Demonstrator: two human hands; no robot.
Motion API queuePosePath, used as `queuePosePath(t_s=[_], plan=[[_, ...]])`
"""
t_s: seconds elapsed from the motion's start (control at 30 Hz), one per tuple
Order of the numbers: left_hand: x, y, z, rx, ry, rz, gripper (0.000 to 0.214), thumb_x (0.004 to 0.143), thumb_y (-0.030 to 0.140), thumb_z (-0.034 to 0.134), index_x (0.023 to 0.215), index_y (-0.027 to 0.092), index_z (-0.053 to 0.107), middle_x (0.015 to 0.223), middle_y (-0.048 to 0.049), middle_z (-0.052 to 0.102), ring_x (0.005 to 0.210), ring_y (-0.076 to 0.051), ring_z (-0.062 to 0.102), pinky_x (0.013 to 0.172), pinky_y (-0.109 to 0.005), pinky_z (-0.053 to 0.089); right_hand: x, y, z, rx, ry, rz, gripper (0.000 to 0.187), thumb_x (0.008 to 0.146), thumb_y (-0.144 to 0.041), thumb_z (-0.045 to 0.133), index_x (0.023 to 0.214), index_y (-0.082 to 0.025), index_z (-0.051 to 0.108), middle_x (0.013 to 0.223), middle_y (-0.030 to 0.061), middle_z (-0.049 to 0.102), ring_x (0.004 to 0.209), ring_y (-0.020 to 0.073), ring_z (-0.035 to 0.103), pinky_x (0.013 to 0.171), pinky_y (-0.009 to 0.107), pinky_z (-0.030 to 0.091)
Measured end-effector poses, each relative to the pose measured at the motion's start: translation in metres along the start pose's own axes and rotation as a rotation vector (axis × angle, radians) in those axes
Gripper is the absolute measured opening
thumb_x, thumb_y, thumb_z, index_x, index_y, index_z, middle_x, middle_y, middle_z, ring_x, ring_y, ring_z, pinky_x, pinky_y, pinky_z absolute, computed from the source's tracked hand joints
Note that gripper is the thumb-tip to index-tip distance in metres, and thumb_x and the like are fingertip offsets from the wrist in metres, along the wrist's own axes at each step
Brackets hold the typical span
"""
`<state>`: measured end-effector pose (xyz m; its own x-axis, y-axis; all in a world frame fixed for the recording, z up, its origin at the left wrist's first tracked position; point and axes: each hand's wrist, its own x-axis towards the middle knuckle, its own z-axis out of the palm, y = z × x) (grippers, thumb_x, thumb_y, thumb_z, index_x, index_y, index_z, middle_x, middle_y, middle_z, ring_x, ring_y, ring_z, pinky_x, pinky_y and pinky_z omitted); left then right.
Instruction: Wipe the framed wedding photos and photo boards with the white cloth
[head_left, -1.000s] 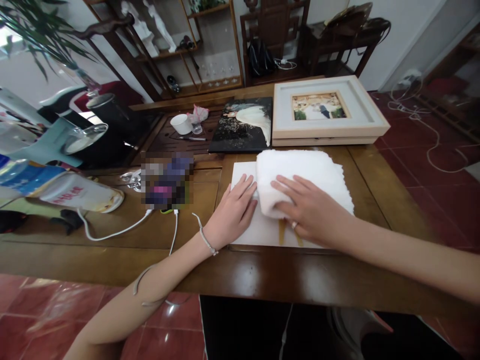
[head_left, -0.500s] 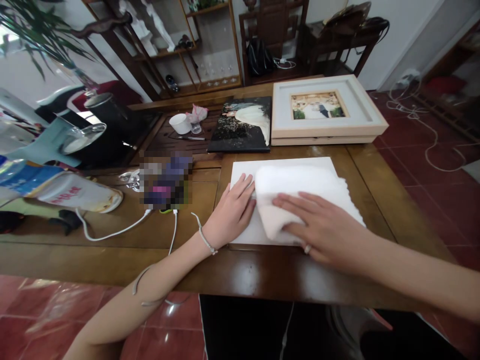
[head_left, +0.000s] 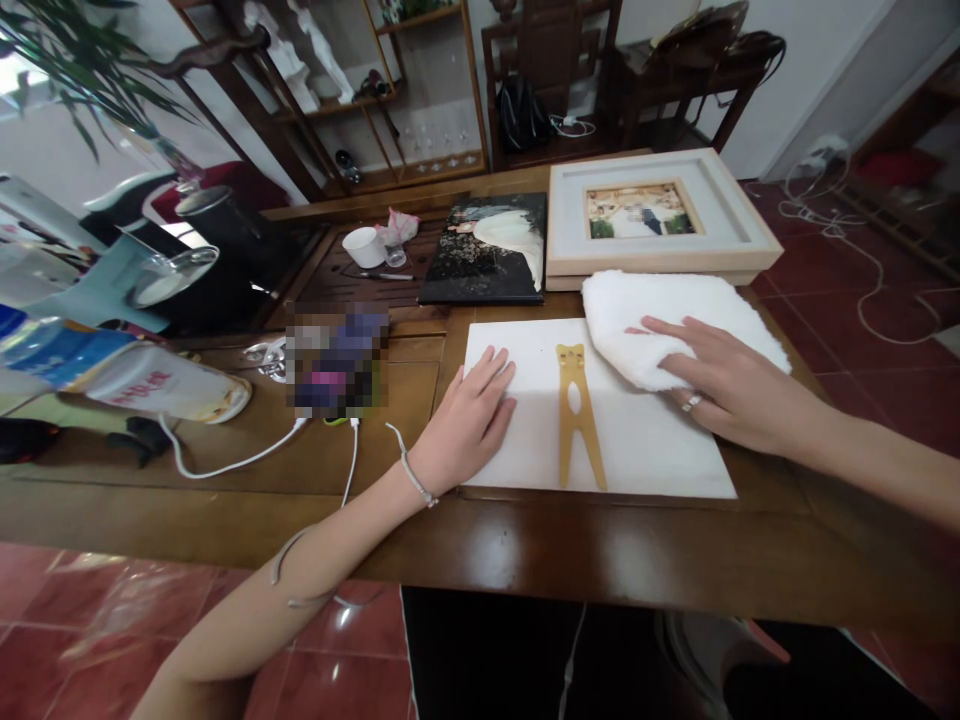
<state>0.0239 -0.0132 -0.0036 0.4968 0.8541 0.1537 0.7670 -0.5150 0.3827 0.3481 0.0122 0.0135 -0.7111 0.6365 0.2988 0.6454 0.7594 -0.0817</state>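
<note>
A white board [head_left: 517, 450] lies on the wooden table, with a yellow A-shaped stand [head_left: 568, 410] fixed or lying on its upper face; which, I cannot tell. My left hand [head_left: 472, 415] rests flat on the board's left edge, fingers stretched out and holding nothing. A fluffy white cloth [head_left: 682, 295] lies across the board's right part and hangs over toward the frames behind. My right hand [head_left: 724, 385], with a ring on one finger, has hold of this cloth, its fingers pressed into the near side. The thumb's grip is partly hidden.
Behind the board lie a dark photo panel [head_left: 487, 260] and light wooden picture frames [head_left: 660, 260]. Leftward are a blurred-out phone-like thing [head_left: 341, 360] with white cables, a milk-powder-like bag [head_left: 165, 385], a white cup [head_left: 364, 247] and a black pot [head_left: 217, 225].
My right hand has moved right and slightly away with the white cloth, uncovering the yellow stand on the board. My left hand has stayed in place.
</note>
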Motion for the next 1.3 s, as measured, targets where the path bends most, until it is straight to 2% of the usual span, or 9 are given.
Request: queuePosePath(t_s=[0.17, 0.33, 0.47, 0.63, 0.77, 0.87, 1.03, 1.17, 1.3], plan=[[0.0, 0.0, 0.001, 0.007, -0.002, -0.003, 0.042, 0.099, 0.022, 0.037, 0.14, 0.014, 0.042, 0.153, -0.0173, 0.038, 0.147, -0.031, 0.024, 0.116, -0.059, 0.028, -0.035, -0.056, -0.003, 0.059, 0.037, 0.009, 0.016, 0.081, -0.009, 0.048, 0.085, -0.023, 0.056, 0.153, 0.009, 0.038, 0.142, 0.0323, 0.029, 0.112, 0.062, 0.032], [0.0, 0.002, 0.001, 0.005, -0.001, -0.007, 0.042, 0.099, 0.021, 0.037, 0.14, 0.013, 0.041, 0.153, -0.0175, 0.038, 0.147, -0.031, 0.024, 0.116, -0.059, 0.027, -0.053, -0.104, -0.007, 0.108, 0.005, -0.063, 0.02, 0.071, -0.004, 0.047, 0.079, -0.02, 0.055, 0.156, 0.0129, 0.031, 0.142, 0.0348, 0.029, 0.112, 0.061, 0.034], [0.0, 0.003, 0.001, 0.005, -0.006, -0.009, 0.042, 0.099, 0.021, 0.037, 0.14, 0.013, 0.041, 0.153, -0.0178, 0.038, 0.148, -0.031, 0.023, 0.116, -0.059, 0.027, -0.043, -0.094, -0.005, 0.069, 0.02, -0.094, 0.02, 0.075, -0.007, 0.048, 0.086, -0.02, 0.059, 0.152, 0.0157, 0.038, 0.141, 0.0324, 0.032, 0.108, 0.058, 0.04], [0.0, 0.002, 0.002, 0.005, -0.001, -0.007, 0.042, 0.099, 0.022, 0.037, 0.14, 0.013, 0.041, 0.153, -0.0182, 0.038, 0.147, -0.032, 0.024, 0.116, -0.059, 0.027, -0.008, -0.034, 0.002, -0.014, 0.05, -0.129, 0.019, 0.087, -0.014, 0.048, 0.099, -0.015, 0.062, 0.142, 0.0217, 0.049, 0.135, 0.0341, 0.041, 0.104, 0.057, 0.044], [0.0, 0.0, 0.002, -0.001, -0.003, -0.004, 0.042, 0.099, 0.022, 0.038, 0.14, 0.015, 0.041, 0.153, -0.0177, 0.038, 0.147, -0.032, 0.024, 0.115, -0.059, 0.028, 0.013, 0.011, -0.003, 0.019, -0.023, 0.026, 0.023, 0.091, -0.015, 0.042, 0.1, -0.016, 0.063, 0.142, 0.0191, 0.05, 0.128, 0.0311, 0.051, 0.101, 0.051, 0.047], [0.0, -0.001, 0.001, -0.002, 0.001, -0.003, 0.042, 0.099, 0.022, 0.038, 0.14, 0.015, 0.042, 0.153, -0.0172, 0.039, 0.147, -0.031, 0.025, 0.116, -0.059, 0.028, 0.01, 0.022, -0.006, 0.031, -0.076, 0.114, 0.024, 0.093, -0.012, 0.04, 0.097, -0.018, 0.063, 0.143, 0.0155, 0.051, 0.126, 0.0289, 0.053, 0.101, 0.047, 0.048], [0.0, -0.001, 0.001, -0.005, -0.002, -0.001, 0.042, 0.099, 0.022, 0.037, 0.14, 0.014, 0.042, 0.153, -0.0174, 0.038, 0.147, -0.031, 0.024, 0.116, -0.059, 0.027, -0.024, -0.01, 0.0, 0.057, 0.082, 0.05, 0.015, 0.087, -0.01, 0.049, 0.092, -0.023, 0.055, 0.152, 0.0116, 0.04, 0.139, 0.0289, 0.037, 0.114, 0.055, 0.035], [0.0, -0.001, 0.002, -0.004, 0.004, -0.001, 0.042, 0.099, 0.022, 0.038, 0.14, 0.016, 0.042, 0.153, -0.0166, 0.039, 0.147, -0.031, 0.024, 0.116, -0.059, 0.027, -0.053, -0.054, -0.002, 0.115, 0.082, 0.007, 0.015, 0.08, -0.008, 0.051, 0.082, -0.023, 0.05, 0.156, 0.0055, 0.033, 0.141, 0.0331, 0.032, 0.113, 0.06, 0.032], [0.0, 0.0, 0.002, -0.007, 0.003, -0.004, 0.042, 0.099, 0.022, 0.038, 0.14, 0.016, 0.042, 0.153, -0.0168, 0.039, 0.147, -0.031, 0.024, 0.116, -0.059, 0.027, -0.065, -0.087, -0.009, 0.143, 0.046, -0.08, 0.018, 0.073, -0.006, 0.05, 0.077, -0.023, 0.046, 0.157, 0.0088, 0.03, 0.14, 0.0358, 0.033, 0.109, 0.06, 0.036]])
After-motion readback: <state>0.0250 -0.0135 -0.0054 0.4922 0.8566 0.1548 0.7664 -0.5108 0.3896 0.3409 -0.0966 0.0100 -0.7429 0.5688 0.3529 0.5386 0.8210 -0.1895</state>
